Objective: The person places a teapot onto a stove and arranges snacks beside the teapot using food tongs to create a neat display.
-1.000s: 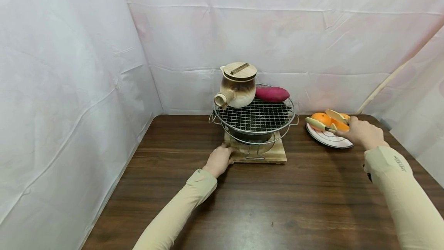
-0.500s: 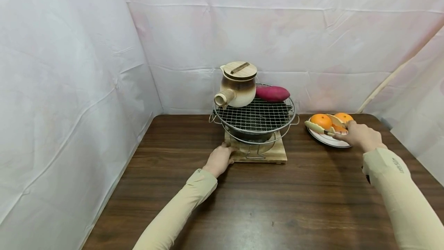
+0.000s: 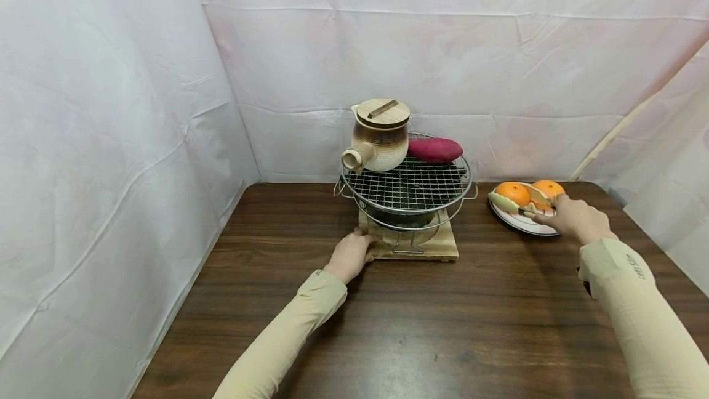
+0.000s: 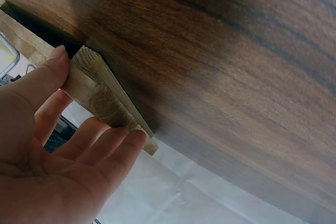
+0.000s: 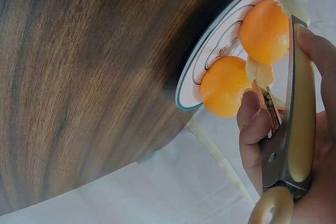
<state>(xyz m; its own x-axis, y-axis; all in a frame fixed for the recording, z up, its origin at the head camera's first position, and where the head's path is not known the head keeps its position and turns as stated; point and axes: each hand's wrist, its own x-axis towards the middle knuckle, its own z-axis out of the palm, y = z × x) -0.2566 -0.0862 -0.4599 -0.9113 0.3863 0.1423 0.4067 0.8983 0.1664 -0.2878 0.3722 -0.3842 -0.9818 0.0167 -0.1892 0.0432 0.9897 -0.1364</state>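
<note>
My left hand (image 3: pixel 349 255) grips the left front corner of a wooden board (image 3: pixel 445 244) under the grill. In the left wrist view, the thumb and fingers lie along the board's edge. My right hand (image 3: pixel 580 219) holds cream-tipped tongs (image 5: pixel 302 103) over a plate (image 3: pixel 523 224) at the right. The tongs' scalloped tips stand on either side of one orange (image 5: pixel 265 31). A second orange (image 5: pixel 226 86) sits beside it on the plate. More orange shows behind the tongs, mostly hidden.
On the board stands a round grill with a wire rack (image 3: pixel 410 186). The rack bears a lidded clay pot (image 3: pixel 382 140), its handle jutting to the front left, and a purple sweet potato (image 3: pixel 436 150). White cloth (image 3: pixel 443 66) hangs behind the brown table (image 3: pixel 410 325).
The right hand and tongs have shifted slightly left, the tongs' right tip now lower beside the left orange. The left hand keeps its place on the board.
</note>
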